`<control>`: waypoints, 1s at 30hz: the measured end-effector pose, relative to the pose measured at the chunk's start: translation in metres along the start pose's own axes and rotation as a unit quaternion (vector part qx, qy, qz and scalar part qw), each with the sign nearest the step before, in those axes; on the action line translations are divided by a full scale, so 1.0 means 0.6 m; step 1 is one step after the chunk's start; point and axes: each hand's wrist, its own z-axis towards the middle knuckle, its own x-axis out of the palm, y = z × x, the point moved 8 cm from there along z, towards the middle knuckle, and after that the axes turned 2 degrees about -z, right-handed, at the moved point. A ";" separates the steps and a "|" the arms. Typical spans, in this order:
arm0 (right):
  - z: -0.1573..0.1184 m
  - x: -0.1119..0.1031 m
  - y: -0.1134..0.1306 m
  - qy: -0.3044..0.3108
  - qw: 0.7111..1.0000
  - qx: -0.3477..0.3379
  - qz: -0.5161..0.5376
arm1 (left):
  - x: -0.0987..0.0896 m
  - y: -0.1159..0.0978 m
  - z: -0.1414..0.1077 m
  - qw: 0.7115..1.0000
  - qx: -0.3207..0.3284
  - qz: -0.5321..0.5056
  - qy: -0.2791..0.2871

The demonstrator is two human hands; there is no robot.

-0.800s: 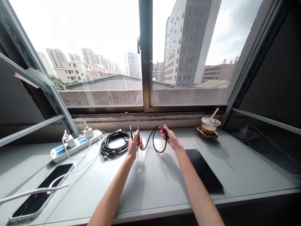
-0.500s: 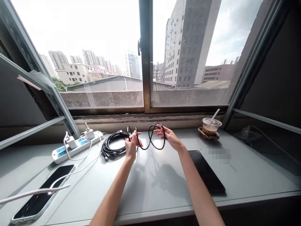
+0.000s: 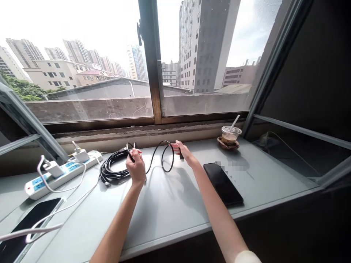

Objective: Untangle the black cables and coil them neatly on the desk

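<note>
A thin black cable (image 3: 173, 160) hangs in loose loops between my two hands above the grey desk (image 3: 161, 219). My left hand (image 3: 136, 166) is closed around one looped part of it. On the other side, my right hand (image 3: 183, 151) pinches the cable near its end, where a dark connector hangs below the fingers. Behind and left of my left hand lies a thicker coil of black cable (image 3: 109, 164) on the desk, partly covered by that hand.
A white power strip (image 3: 65, 175) with plugs and white cords is at the left, near a phone (image 3: 30, 223). A black tablet (image 3: 223, 184) lies right of my right forearm. Behind it stands a drink cup (image 3: 229, 135) in a brown holder. The window sill bounds the back.
The view has turned and shifted, so the desk items appear further left. My hands are wider apart, the cable loops between them are more stretched, and a connector now shows at my right hand.
</note>
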 end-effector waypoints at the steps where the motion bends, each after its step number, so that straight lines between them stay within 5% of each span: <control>1: 0.000 -0.002 0.000 -0.018 1.000 0.004 -0.015 | 0.002 -0.002 -0.003 1.000 0.007 0.005 0.002; 8: -0.001 -0.020 -0.001 -0.092 0.993 0.039 -0.058 | 0.029 -0.010 -0.012 0.996 0.038 0.051 0.055; 12: -0.006 -0.014 -0.013 -0.036 0.995 0.093 -0.028 | 0.048 0.001 -0.021 0.984 0.025 0.109 0.138; 18: -0.026 0.018 0.006 0.096 0.990 0.098 0.029 | 0.082 -0.020 -0.068 0.912 0.205 0.264 0.238; 23: -0.035 0.036 0.038 0.119 0.991 0.037 0.042 | 0.123 0.006 -0.111 0.848 0.201 0.289 0.396; 30: -0.036 0.047 0.073 0.047 0.995 -0.077 0.034 | 0.117 0.003 -0.090 0.895 0.086 0.245 0.362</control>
